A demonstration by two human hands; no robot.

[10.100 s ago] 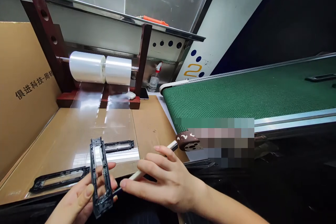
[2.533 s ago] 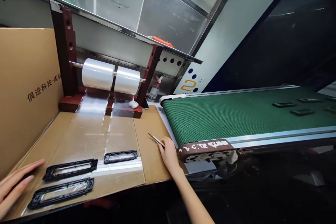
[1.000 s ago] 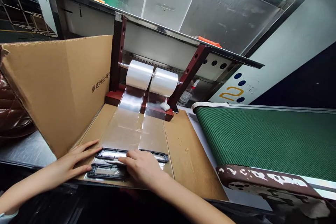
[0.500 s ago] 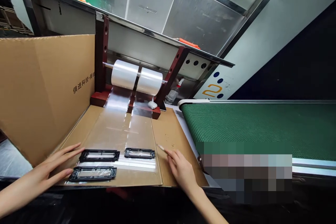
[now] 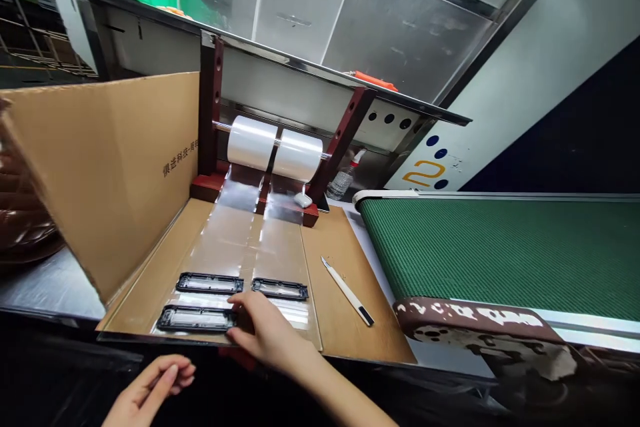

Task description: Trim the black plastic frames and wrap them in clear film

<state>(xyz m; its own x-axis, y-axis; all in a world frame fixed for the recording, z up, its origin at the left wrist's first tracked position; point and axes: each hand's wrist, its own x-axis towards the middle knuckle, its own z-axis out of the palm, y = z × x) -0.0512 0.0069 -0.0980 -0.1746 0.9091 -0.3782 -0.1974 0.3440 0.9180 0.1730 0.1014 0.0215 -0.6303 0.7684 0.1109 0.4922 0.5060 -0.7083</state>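
Observation:
Three black rectangular plastic frames with clear windows lie on strips of clear film over a glass sheet: a front frame, a rear left frame and a right frame. My right hand has its thumb and fingers around the right end of the front frame, which still rests on the film. Below the board's front edge, my left hand is loosely closed with nothing visible in it. A white craft knife lies on the cardboard, right of the glass.
Two film rolls hang on a rod between dark red posts, feeding the strips. A cardboard panel stands at left. The green conveyor belt runs at right. A spray bottle stands behind; a shelf crosses above.
My right hand has put the craft knife down on the cardboard and moved left to the front frame. My left hand has drawn back from the frames, down and right, and closed.

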